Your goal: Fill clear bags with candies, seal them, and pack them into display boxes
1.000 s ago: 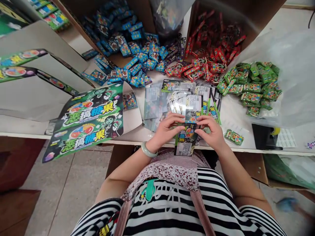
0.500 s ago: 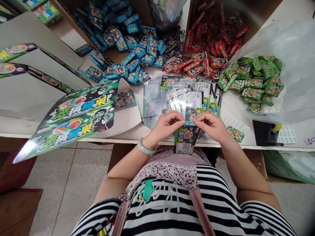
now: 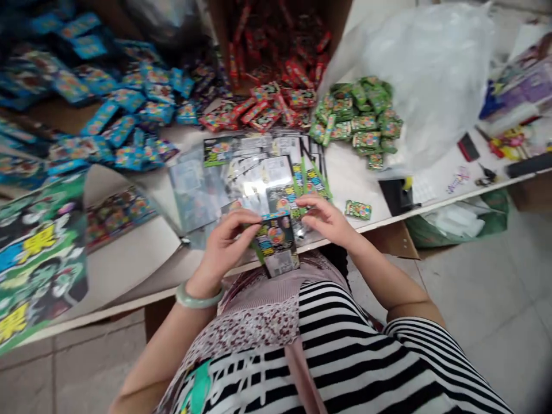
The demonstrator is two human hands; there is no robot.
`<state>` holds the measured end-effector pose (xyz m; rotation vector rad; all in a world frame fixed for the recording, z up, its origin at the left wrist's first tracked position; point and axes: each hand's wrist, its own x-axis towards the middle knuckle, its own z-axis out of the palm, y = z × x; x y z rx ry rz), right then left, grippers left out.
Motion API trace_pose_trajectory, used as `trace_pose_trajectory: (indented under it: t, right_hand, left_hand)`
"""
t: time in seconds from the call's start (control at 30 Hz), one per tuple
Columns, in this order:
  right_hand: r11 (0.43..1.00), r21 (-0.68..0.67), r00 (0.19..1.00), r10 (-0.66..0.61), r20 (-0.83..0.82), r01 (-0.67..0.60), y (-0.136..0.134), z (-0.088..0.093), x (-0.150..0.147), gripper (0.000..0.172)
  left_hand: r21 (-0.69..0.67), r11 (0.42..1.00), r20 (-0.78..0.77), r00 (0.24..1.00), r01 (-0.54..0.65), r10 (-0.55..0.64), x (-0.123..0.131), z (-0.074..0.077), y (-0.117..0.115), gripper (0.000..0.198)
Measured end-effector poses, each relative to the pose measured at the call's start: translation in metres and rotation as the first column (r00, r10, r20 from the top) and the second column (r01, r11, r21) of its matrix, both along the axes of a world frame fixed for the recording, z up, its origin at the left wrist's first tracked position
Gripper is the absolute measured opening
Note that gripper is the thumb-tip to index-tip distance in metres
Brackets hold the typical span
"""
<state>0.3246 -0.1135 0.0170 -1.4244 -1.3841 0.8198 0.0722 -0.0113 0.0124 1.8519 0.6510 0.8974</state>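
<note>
My left hand (image 3: 230, 238) pinches the upper left edge of a dark printed pouch (image 3: 278, 244) with colourful lettering, which hangs over the table's front edge against the apron. A narrow blue strip (image 3: 276, 215) shows along the pouch's top; whether it is a blue packet inside I cannot tell. Just right of the pouch, my right hand (image 3: 325, 218) is off it, thumb and fingers parted with nothing visible between them. Beyond both hands lies a spread pile of similar flat, clear-and-printed pouches (image 3: 263, 172). A single green candy packet (image 3: 357, 210) rests right of my right hand.
Heaps of blue packets (image 3: 129, 109), red packets (image 3: 271, 106) and green packets (image 3: 362, 121) line the back. A clear plastic bag (image 3: 426, 86) lies behind the green heap. A black tape dispenser (image 3: 397, 198) stands at right, and a curled printed sheet (image 3: 43, 259) at left.
My right hand has let go of the pouch's top edge and moved off to the right. My left hand still holds it. The head view has swung to the right.
</note>
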Motion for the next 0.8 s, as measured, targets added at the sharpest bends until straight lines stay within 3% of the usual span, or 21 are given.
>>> trace_pose_trajectory:
  t: [0.07,0.1,0.13,0.2,0.27,0.33,0.47,0.6,0.73,0.8]
  right_hand:
    - [0.962,-0.061,0.961,-0.258,0.102,0.265,-0.013,-0.007,0.049,0.026]
    - [0.905,-0.087,0.896,-0.392,0.210,0.416,-0.020,-0.009,0.075,0.025]
    - [0.843,-0.105,0.816,-0.467,0.340,0.527,-0.028,-0.012,0.099,0.024]
    - [0.763,-0.150,0.691,-0.460,0.557,0.629,-0.038,-0.016,0.136,0.024]
    - [0.733,-0.212,0.641,-0.372,0.672,0.647,-0.040,-0.019,0.155,0.025]
    - [0.724,-0.257,0.641,-0.318,0.699,0.640,-0.036,-0.023,0.158,0.022]
    - [0.723,-0.285,0.669,-0.317,0.672,0.629,-0.030,-0.028,0.153,0.013]
    - [0.742,-0.309,0.732,-0.341,0.590,0.595,-0.042,-0.026,0.160,0.010]
    - [0.750,-0.275,0.769,-0.450,0.454,0.601,-0.054,-0.001,0.156,0.018]
    - [0.824,-0.215,0.843,-0.464,0.274,0.524,-0.048,0.023,0.135,0.023]
  left_hand:
    - [0.006,0.999,0.007,0.999,-0.052,0.052,-0.002,-0.006,0.005,0.005]
    - [0.009,0.997,0.012,0.997,-0.072,0.072,-0.003,-0.009,0.007,0.005]
    - [0.018,0.996,0.018,0.996,-0.084,0.084,-0.004,-0.013,0.008,0.007]
    - [0.044,0.994,0.028,0.995,-0.098,0.097,-0.003,-0.018,0.009,0.010]
    - [0.074,0.992,0.022,0.994,-0.106,0.105,-0.001,-0.021,0.010,0.010]
    - [0.095,0.989,0.008,0.994,-0.110,0.109,0.002,-0.021,0.010,0.008]
    - [0.105,0.987,0.003,0.993,-0.119,0.119,0.004,-0.015,0.009,0.007]
    - [0.103,0.988,0.009,0.993,-0.116,0.116,0.003,-0.013,0.008,0.006]
    - [0.101,0.992,0.007,0.997,-0.081,0.080,0.003,-0.013,0.007,0.006]
    - [0.074,0.995,0.008,0.998,-0.070,0.069,0.005,-0.012,0.007,0.007]
